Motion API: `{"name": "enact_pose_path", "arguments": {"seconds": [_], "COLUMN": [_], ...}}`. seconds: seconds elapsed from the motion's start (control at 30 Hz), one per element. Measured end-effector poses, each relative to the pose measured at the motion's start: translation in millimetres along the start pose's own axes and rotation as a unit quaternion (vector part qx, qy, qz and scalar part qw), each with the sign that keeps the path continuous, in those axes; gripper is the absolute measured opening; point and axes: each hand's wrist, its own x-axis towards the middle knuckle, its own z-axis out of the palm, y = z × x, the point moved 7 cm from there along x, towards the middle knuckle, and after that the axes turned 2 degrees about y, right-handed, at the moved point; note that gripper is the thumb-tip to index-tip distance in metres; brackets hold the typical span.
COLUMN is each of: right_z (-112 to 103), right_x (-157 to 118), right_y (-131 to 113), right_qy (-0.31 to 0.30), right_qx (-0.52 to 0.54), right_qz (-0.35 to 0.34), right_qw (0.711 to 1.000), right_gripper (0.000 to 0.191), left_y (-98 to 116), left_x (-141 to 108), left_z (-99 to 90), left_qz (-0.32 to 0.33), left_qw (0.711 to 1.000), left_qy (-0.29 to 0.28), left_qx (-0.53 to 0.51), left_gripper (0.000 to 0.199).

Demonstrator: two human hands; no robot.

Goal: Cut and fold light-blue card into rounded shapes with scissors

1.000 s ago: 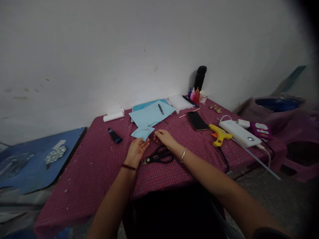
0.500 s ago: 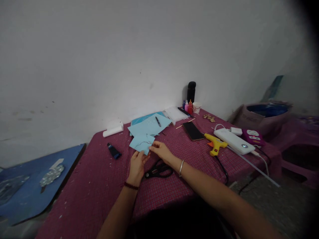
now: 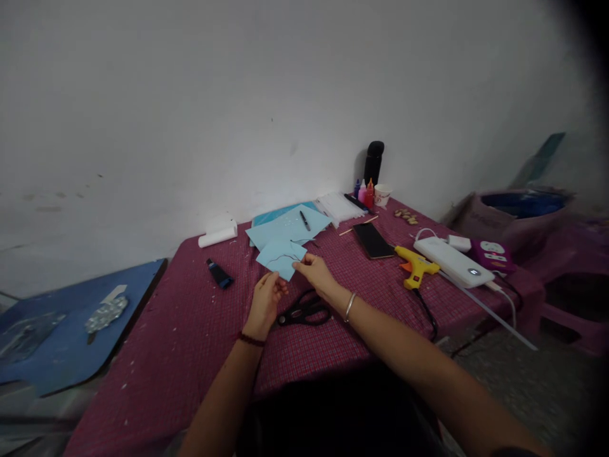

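A small light-blue paper (image 3: 281, 258) with a dark curved line across it is raised above the table. My right hand (image 3: 314, 273) pinches its right edge between thumb and fingers. At the lower left edge of the paper is my left hand (image 3: 267, 298), its fingers slightly apart and curled; whether they grip the paper is unclear. Black-handled scissors (image 3: 304, 310) lie just below, between my wrists. Behind the small paper lie larger light-blue sheets (image 3: 273, 230) with a dark pen (image 3: 304, 220) on top.
On the red checked tablecloth (image 3: 190, 330) lie a blue-black tube (image 3: 219, 274), a white roll (image 3: 217, 235), a phone (image 3: 373, 240), a yellow glue gun (image 3: 417, 265) and a white power bank (image 3: 451, 261). Small bottles (image 3: 370, 194), a cup (image 3: 382, 195) and a black flask (image 3: 373, 164) stand at the back.
The small paper has shifted right with my right hand. My left hand's fingers have loosened and moved lower relative to the paper. The camera view has tilted slightly.
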Motion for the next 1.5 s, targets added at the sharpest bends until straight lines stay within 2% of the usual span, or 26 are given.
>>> {"name": "enact_pose_path", "arguments": {"seconds": [0.17, 0.3, 0.53, 0.9, 1.03, 1.27, 1.5], "right_z": [-2.1, -2.7, -2.0, -1.3, -2.5, 0.6, 4.1], "right_x": [-1.2, -1.5, 0.2, -1.6, -0.5, -2.6, -2.2], "right_y": [-2.3, -2.4, 2.0, 0.9, -3.0, -9.4, -1.6], "right_qy": [0.015, 0.017, 0.014, 0.011, 0.007, -0.009, -0.025], "right_qx": [-0.017, -0.019, -0.003, 0.02, 0.014, 0.004, 0.033], "right_qz": [0.002, 0.003, 0.011, 0.017, 0.001, -0.013, 0.009], "right_qw": [1.0, 1.0, 1.0, 1.0, 1.0, 1.0, 0.999], "right_gripper": [0.024, 0.022, 0.022, 0.021, 0.022, 0.022, 0.02], "left_y": [-11.6, -12.2, -11.2, -4.8, -2.7, 6.1, 9.9], "left_x": [-0.7, -2.6, -4.5, -5.2, -4.4, 1.1, -1.6], "left_z": [3.6, 5.9, 11.0, 14.6, 12.4, -1.5, 0.2], "left_qz": [-0.031, -0.022, 0.003, 0.047, 0.043, 0.046, 0.016], "left_qw": [0.997, 0.994, 0.992, 0.993, 0.993, 0.998, 1.0], "left_qy": [-0.02, -0.019, -0.024, -0.035, -0.035, 0.015, -0.003], "left_qx": [0.073, 0.107, 0.124, 0.106, 0.102, 0.033, -0.024], "left_gripper": [0.036, 0.041, 0.037, 0.033, 0.034, 0.037, 0.036]}}
